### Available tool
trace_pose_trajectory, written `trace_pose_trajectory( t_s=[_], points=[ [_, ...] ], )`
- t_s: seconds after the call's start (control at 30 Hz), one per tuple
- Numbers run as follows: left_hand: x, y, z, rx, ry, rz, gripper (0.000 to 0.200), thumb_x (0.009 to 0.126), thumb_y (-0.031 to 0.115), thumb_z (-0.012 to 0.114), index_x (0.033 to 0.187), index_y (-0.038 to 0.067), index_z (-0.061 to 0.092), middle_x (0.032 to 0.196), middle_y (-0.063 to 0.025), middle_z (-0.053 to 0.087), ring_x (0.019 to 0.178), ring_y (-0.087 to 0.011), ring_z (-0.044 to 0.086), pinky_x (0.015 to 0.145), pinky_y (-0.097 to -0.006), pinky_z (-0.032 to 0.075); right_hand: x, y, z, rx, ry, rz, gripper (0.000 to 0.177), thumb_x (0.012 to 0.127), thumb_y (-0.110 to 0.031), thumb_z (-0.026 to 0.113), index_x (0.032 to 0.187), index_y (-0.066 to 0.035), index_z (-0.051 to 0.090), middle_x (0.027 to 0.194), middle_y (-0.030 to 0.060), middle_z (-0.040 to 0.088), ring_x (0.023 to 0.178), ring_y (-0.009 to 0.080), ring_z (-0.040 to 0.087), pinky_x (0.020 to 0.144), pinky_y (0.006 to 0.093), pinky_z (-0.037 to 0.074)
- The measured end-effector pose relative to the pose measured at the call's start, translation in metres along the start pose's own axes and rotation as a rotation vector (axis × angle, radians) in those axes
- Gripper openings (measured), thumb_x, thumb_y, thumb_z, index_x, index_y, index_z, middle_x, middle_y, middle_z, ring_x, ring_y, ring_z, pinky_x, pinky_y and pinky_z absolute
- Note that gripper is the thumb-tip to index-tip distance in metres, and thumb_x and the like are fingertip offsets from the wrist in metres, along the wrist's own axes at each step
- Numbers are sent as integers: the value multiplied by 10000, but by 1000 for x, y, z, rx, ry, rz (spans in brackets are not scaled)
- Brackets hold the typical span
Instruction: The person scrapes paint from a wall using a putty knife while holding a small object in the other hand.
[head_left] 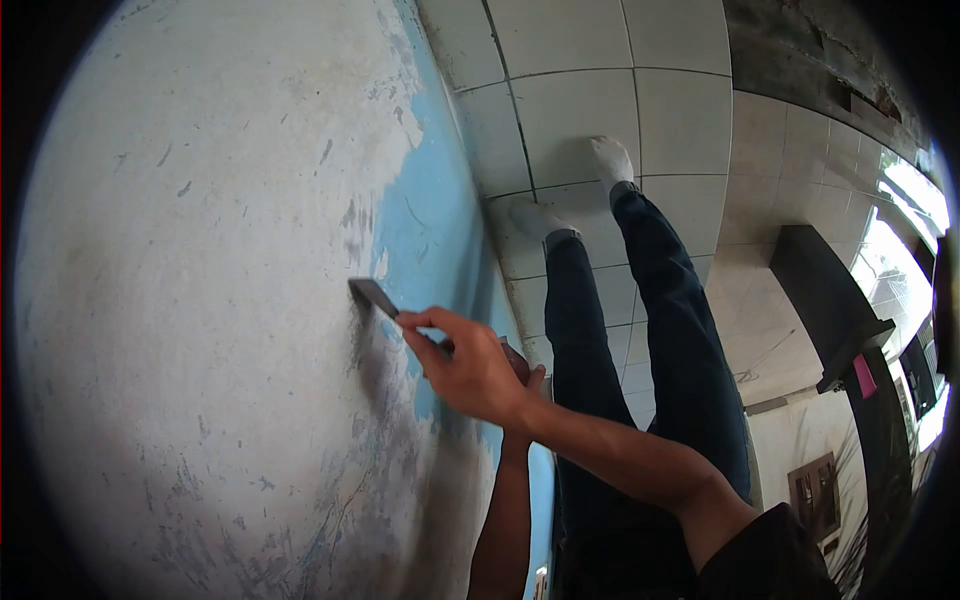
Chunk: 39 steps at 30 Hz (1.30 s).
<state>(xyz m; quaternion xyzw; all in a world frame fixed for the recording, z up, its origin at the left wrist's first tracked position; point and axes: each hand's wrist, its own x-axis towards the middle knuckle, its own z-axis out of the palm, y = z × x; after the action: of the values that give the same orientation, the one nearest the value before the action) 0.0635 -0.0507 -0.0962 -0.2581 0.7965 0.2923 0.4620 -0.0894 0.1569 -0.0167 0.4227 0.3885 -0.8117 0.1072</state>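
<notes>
My right hand grips a flat metal scraper by its near end, fingers closed around it. The scraper's wide edge meets the wall, just left of a ragged border between bare whitish plaster and light blue paint. Behind my right hand and wrist is my left hand, close to the blue part of the wall. Only a bit of it shows, so whether it holds anything cannot be made out.
My legs in dark trousers and my feet stand on pale floor tiles. To the right are a dark beam-like structure, a pink item, a brown vent-like panel and bright openings. Dark scrape marks cover the lower wall.
</notes>
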Motion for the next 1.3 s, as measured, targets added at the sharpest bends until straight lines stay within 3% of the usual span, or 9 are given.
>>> trace_pose_trajectory(
  t_s=[0.03,0.07,0.1,0.17,0.23,0.3,0.43,0.73,1.3],
  points=[
    [2,-1,-3,68,-16,-3,887,808,162,772,1495,-5,237,1298,-197,556,1230,-291,543,1084,-412,361,6,-7,-3,-22,-27,72,270,996,-196,611,1220,-49,643,816,76,692,616,109,637,562,278,496],
    [6,-1,-6,134,-34,-4,884,807,160,772,1492,-8,239,1300,-195,552,1221,-288,546,1082,-412,364,5,-4,-2,-13,-14,31,265,995,-181,611,1216,-39,642,899,87,713,627,107,645,563,278,502],
    [9,-4,-6,197,-53,-6,881,807,158,771,1489,-11,240,1301,-194,547,1212,-286,548,1079,-412,366,0,-2,-1,-3,-24,6,266,996,-183,608,1218,-39,641,877,86,710,626,107,645,564,279,502],
    [5,-32,8,266,17,302,864,797,152,777,1469,-16,260,1263,-180,554,1172,-282,561,1062,-415,381,-10,1,0,5,-37,-25,271,999,-188,605,1224,-40,639,832,81,703,622,108,644,562,277,503],
    [3,-31,9,243,27,349,847,785,143,783,1448,-18,281,1228,-166,555,1132,-277,572,1043,-417,397,-6,2,-2,5,-34,-17,274,999,-190,607,1227,-42,640,823,81,703,622,110,646,560,275,504],
    [19,-24,-4,127,-16,147,828,773,131,790,1426,-16,304,1195,-153,548,1094,-273,582,1023,-417,413,10,3,-4,8,-22,8,272,996,-186,611,1225,-43,644,850,84,711,625,111,648,559,274,504],
    [15,-3,-9,129,-60,135,823,776,129,787,1426,-14,303,1211,-156,530,1105,-274,577,1023,-417,414,-4,-4,-4,-11,-25,-65,273,1002,-198,603,1228,-51,645,773,61,668,597,118,625,554,289,496],
    [9,2,-7,116,-62,118,833,787,135,778,1441,-17,285,1253,-159,498,1129,-276,564,1030,-414,412,-3,-7,-8,-12,-72,22,270,999,-196,607,1224,-54,646,769,58,657,631,109,605,578,284,489],
    [5,5,-8,117,-80,126,852,809,146,761,1469,-22,249,1332,-166,438,1176,-279,540,1042,-408,407,5,0,-6,-15,-30,-66,277,993,-187,611,1226,-39,643,767,58,650,622,103,592,576,287,487]
  ],
)
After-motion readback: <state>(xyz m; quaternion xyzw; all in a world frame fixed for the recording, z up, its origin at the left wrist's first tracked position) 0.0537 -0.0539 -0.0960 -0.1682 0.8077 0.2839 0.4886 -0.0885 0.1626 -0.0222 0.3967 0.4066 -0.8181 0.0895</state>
